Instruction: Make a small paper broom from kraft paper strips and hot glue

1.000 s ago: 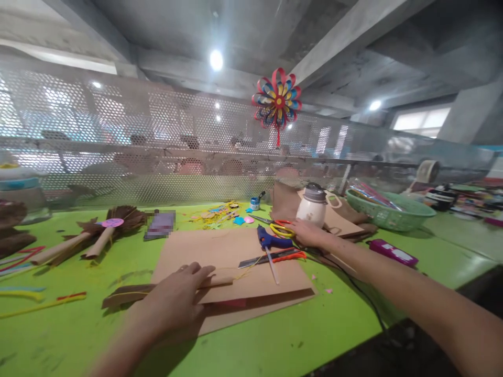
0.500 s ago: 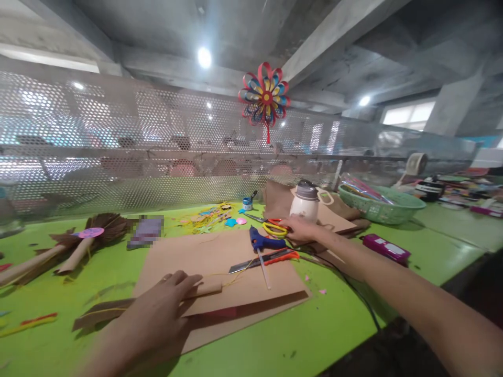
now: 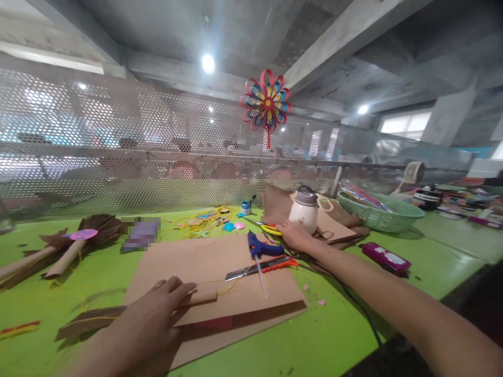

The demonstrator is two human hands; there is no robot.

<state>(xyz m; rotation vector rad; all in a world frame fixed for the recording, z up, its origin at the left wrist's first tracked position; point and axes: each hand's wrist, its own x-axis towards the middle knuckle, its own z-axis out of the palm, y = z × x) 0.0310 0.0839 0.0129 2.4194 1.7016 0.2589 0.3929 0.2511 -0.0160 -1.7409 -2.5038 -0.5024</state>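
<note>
My left hand (image 3: 157, 309) is closed over a rolled brown paper tube (image 3: 204, 297) with yellow string at its end. The tube rests on a folded brown paper sheet (image 3: 184, 262); crumpled brown paper sticks out to the left of the hand. Beyond the sheet, my right hand (image 3: 294, 234) has its fingers on the yellow and red handles of a pair of scissors (image 3: 271, 229), low at the table; its fingertips are partly hidden. Close by lie a blue glue gun (image 3: 265, 247) with a clear glue stick and an orange-handled utility knife (image 3: 261, 267).
Behind my right hand stands a white thermos jug (image 3: 305, 212) before brown paper. A green basket (image 3: 381, 212) and a purple box (image 3: 385, 258) are to the right. Brown paper flowers (image 3: 84, 238) lie left; yellow scraps (image 3: 206, 222) lie near the mesh panel. A black cord (image 3: 359, 303) crosses the table edge.
The scissors have gone from raised to lower and flatter near the table, with my right hand moving slightly left. My left hand keeps its hold on the tube. The view has shifted a little.
</note>
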